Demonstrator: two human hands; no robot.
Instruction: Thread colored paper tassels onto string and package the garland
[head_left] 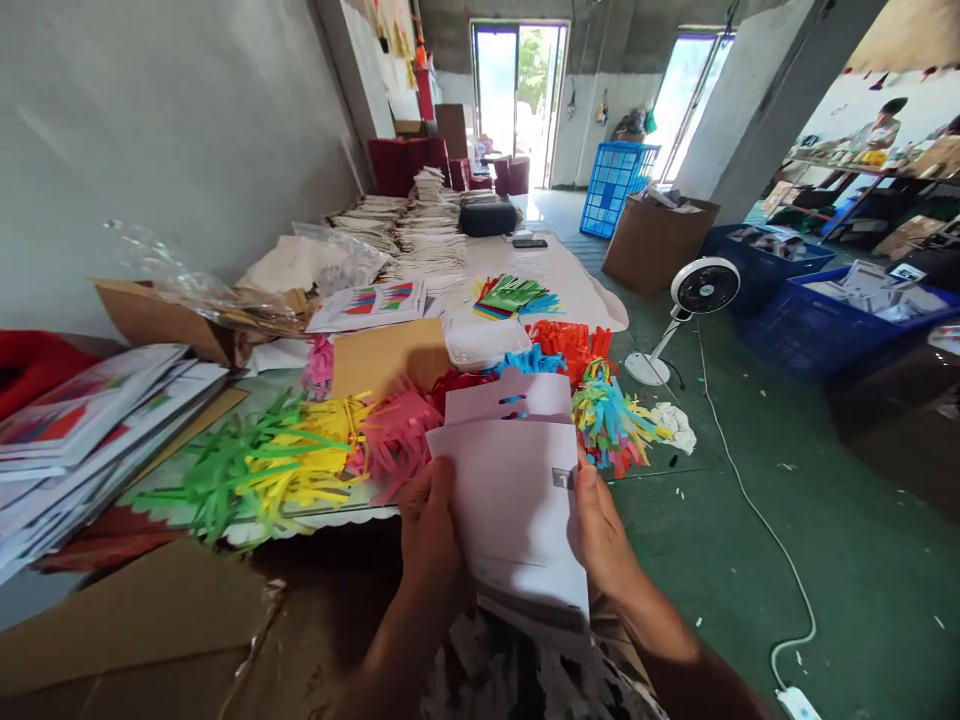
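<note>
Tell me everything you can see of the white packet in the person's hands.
The white packet looks like flat, smooth paper or card. A narrower flap with a slot shows at its far end; a small grey printed mark sits near its right edge. Partly shadowed, it is held before the body, left hand on one side, right hand on the other.

A white paper packet (510, 510) with a slotted top tab (536, 400) and a grey mark (562, 478) near its right edge was held between left hand (431, 530) and right hand (606, 530).
</note>
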